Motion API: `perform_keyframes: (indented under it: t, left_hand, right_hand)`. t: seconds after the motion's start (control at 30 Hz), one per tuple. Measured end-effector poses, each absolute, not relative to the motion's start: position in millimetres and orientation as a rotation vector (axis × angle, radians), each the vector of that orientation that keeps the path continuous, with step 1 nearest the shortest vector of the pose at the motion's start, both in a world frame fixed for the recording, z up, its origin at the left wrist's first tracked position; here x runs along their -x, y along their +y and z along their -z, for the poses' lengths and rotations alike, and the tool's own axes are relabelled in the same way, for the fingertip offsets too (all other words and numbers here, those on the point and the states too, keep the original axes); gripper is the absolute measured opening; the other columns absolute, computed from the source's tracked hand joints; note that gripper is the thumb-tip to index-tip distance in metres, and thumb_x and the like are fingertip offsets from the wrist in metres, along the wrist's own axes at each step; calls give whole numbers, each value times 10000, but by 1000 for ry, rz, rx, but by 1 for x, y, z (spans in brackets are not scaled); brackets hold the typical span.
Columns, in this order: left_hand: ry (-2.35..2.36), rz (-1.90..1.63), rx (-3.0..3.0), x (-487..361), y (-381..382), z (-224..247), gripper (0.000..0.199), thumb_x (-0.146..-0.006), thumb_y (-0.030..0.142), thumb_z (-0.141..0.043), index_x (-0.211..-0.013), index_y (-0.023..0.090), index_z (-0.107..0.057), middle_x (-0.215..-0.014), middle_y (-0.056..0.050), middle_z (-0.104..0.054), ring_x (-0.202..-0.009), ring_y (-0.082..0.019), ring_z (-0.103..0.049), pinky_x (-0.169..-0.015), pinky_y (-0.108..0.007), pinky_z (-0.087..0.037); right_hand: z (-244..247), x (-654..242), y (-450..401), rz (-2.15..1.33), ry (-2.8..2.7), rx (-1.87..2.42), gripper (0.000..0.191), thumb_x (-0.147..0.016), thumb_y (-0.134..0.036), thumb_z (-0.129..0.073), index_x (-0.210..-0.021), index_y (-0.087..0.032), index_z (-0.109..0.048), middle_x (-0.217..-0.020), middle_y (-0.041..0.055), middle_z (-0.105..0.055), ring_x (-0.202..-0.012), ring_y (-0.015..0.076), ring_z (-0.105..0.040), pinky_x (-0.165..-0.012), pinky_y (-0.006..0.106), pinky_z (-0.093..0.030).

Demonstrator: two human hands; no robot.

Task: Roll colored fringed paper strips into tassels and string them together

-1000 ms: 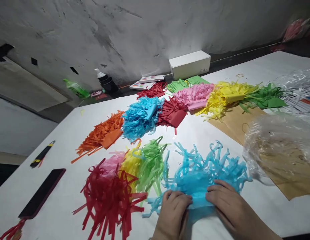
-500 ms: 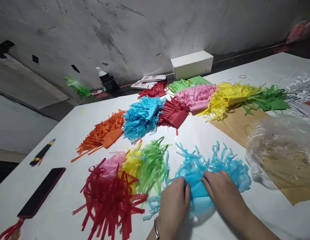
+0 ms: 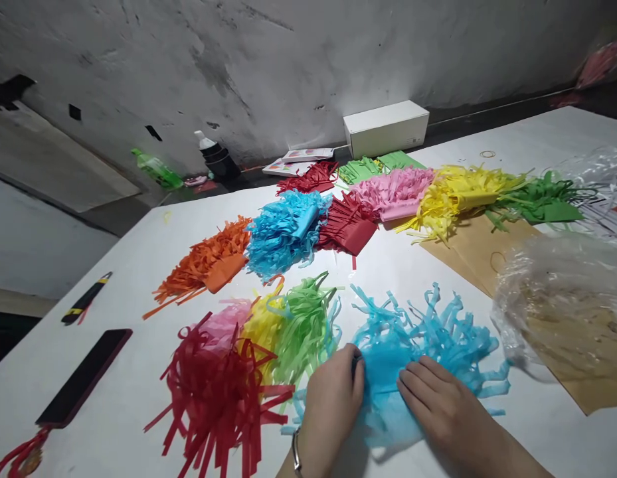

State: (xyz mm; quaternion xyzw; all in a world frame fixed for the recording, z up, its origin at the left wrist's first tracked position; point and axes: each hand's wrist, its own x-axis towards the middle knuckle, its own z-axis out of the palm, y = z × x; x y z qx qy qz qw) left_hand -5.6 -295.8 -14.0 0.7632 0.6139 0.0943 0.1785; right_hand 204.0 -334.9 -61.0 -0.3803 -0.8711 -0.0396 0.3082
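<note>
Blue tissue fringe (image 3: 402,348) lies on the white table (image 3: 129,265), just right of the light green fringe (image 3: 304,325). Its strips are already cut; the plain band (image 3: 380,375) looks partly folded, a pale flap (image 3: 390,421) seemingly left over. The left hand (image 3: 335,396) curls at one end, the right hand (image 3: 440,406) lays fingers on it; whether either grips cannot be told.

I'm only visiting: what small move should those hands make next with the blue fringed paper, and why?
Perhaps the right hand should press the middle of the blue fringed paper flat while the left hand steadies its side: both hands are on it, and between them a darker band meets a paler part nearer the person.
</note>
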Motion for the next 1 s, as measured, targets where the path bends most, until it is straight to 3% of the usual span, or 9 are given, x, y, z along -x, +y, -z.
perform_keyframes:
  t: [0.07, 0.13, 0.2, 0.33, 0.5, 0.67, 0.83, 1.0]
  left_hand:
    - [1695, -543, -2353, 12, -302, 12, 201, -947, 132, -505, -1091, 188, -633, -1008, -99, -738, -938, -273, -700, -817, -399, -506]
    - [1511, -776, -2576, 12, -311, 12, 272, -941, 156, -532, -1197, 186, -616, -1153, -128, -701, -1099, -303, -635, -1013, -501, -425]
    - [1326, -829, -2681, 6, -320, 14, 240, -963, 165, -528, -1173, 201, -639, -1149, -100, -706, -1112, -287, -610, -1099, -517, -325]
    - [1246, -876, -2658, -6, -327, 23, 263, -1022, 129, -430, -969, 198, -677, -904, -30, -720, -921, -213, -610, -1074, -452, -311]
    - [1070, -921, -2758, -1, -332, 35, 298, -1068, 171, -421, -941, 188, -690, -820, 4, -714, -857, -161, -610, -1090, -436, -278]
    - [1127, -864, -2759, 5, -342, 52, 323, -1083, 221, -408, -960, 216, -707, -871, 8, -725, -864, -168, -606, -1054, -413, -287]
    - [1277, -1061, -2615, 0, -345, 59, 354, -1081, 300, -415, -880, 227, -697, -841, -4, -717, -870, -193, -605, -1028, -424, -310]
    - [1097, -1046, -2719, -4, -344, 50, 265, -1050, 219, -490, -891, 205, -701, -842, 9, -735, -852, -169, -617, -1104, -442, -282]
  right_hand:
    - [61, -205, -334, 93, -2282, 1016, 347, -950, -20, -394, -1036, -120, -715, -965, 91, -750, -959, 227, -662, -1048, 421, -438]
    - [57, -206, -334, 88, -2246, 1019, 330, -947, -17, -413, -1043, -126, -709, -976, 90, -756, -969, 222, -672, -1055, 434, -445]
    - [52, -208, -335, 104, -2228, 977, 305, -949, -35, -442, -1066, -134, -706, -999, 89, -764, -995, 216, -678, -1056, 433, -457]
    - [48, -208, -337, 119, -2247, 914, 305, -979, -77, -421, -1044, -143, -711, -981, 80, -766, -999, 202, -680, -1092, 422, -436]
    - [62, -216, -344, 159, -2255, 890, 378, -997, -59, -351, -1043, -108, -723, -958, 92, -763, -1006, 220, -670, -1187, 460, -317]
    - [70, -227, -352, -5, -2260, 943, 323, -1036, -145, -405, -1084, -140, -724, -1027, 74, -768, -1106, 214, -658, -1218, 466, -275]
    - [65, -221, -355, -163, -2150, 1096, 198, -1016, -246, -550, -1087, -196, -728, -1062, 47, -765, -1160, 226, -637, -1218, 498, -249]
    - [56, -222, -360, -44, -2184, 994, 385, -1077, -151, -360, -1032, -164, -742, -972, 38, -777, -1049, 181, -673, -1209, 441, -255]
